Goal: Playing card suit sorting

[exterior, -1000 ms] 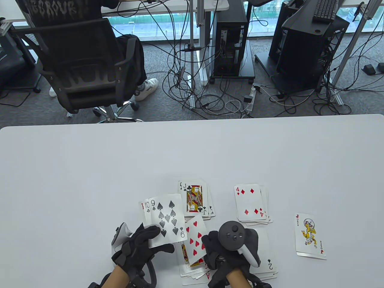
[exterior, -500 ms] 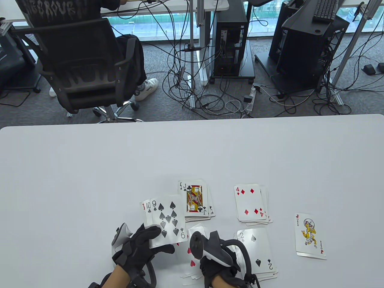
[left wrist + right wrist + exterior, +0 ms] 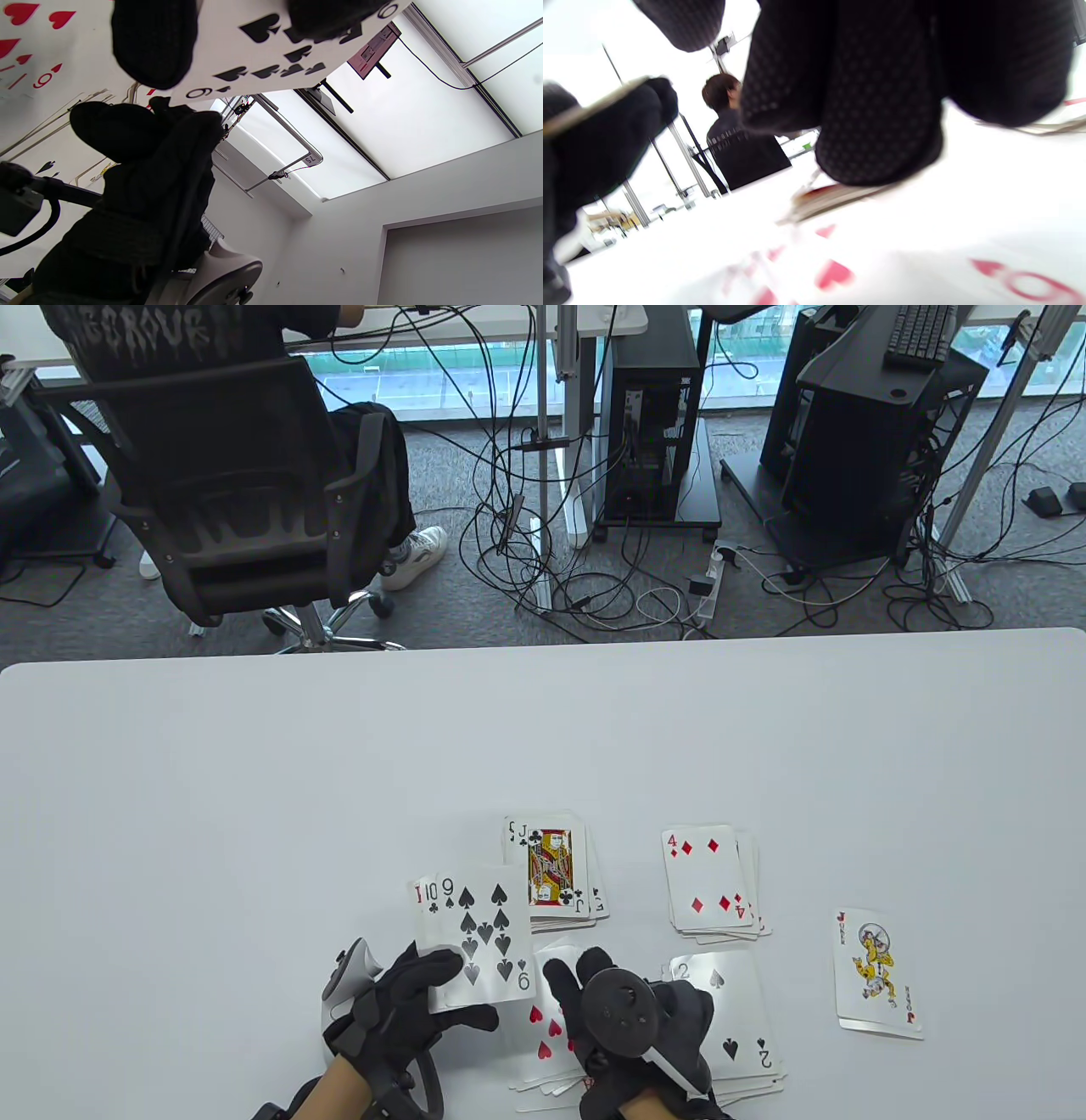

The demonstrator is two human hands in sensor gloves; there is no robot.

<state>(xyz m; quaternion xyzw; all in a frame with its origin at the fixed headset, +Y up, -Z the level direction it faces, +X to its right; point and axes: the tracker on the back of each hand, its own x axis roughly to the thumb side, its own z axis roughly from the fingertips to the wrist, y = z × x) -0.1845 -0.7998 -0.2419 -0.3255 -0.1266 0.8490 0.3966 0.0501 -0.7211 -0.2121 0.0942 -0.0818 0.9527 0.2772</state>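
Observation:
My left hand [image 3: 462, 991] pinches a small fan of cards with the nine of spades [image 3: 484, 933] on top; its thumb [image 3: 155, 42] presses that card's face [image 3: 263, 38]. My right hand [image 3: 581, 976] hovers with loosely bent fingers [image 3: 882, 106] over the hearts pile [image 3: 543, 1039] and holds nothing. A heart card [image 3: 840, 271] lies face up just under those fingers. Three more piles lie on the table: clubs, topped by a jack [image 3: 551, 869], diamonds, topped by a four [image 3: 708, 882], and spades, topped by a two [image 3: 734, 1014].
A joker [image 3: 878, 971] lies alone at the right. The white table [image 3: 254, 780] stretches bare behind and to the left of the piles. Beyond its far edge a person sits in an office chair [image 3: 229, 475] among cables and computer towers.
My right hand has laid the heart card on the hearts pile, let go and turned palm down above it. The fan in my left hand has shifted slightly right.

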